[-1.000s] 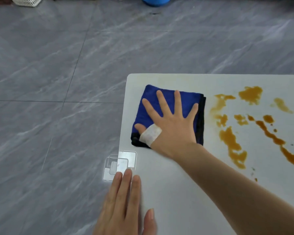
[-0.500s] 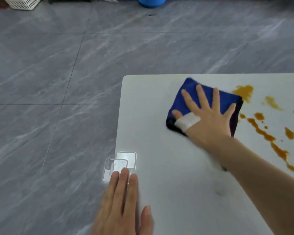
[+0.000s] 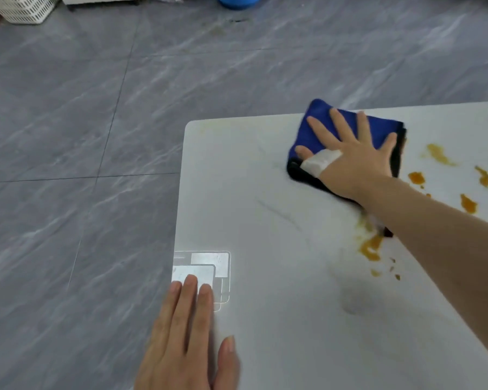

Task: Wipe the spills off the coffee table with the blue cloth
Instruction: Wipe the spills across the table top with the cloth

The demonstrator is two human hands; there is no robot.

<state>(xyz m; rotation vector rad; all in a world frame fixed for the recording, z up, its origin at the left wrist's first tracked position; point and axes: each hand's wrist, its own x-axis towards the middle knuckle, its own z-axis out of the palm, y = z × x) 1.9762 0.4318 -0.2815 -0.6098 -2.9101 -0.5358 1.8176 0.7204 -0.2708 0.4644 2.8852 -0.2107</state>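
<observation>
A folded blue cloth [image 3: 319,128] lies near the far edge of the white coffee table [image 3: 265,220]. My right hand [image 3: 352,156] presses flat on it with fingers spread and a white bandage at the thumb's base. Orange-brown spills [image 3: 371,247] dot the table to the right of the cloth and under my forearm; more orange-brown spill spots [image 3: 437,153] lie further right. My left hand [image 3: 186,339] rests flat on the table's near left edge, holding nothing.
Grey marble-look floor tiles [image 3: 82,136] surround the table on the left and beyond. A white lattice basket [image 3: 20,8] and a blue round container [image 3: 238,1] stand at the far edge of the floor. A bright reflection patch [image 3: 206,266] glints by my left fingertips.
My right hand has slid the cloth to the right and toward the far edge, over the leftmost spills, leaving smeared remains behind it. My left hand has stayed in place.
</observation>
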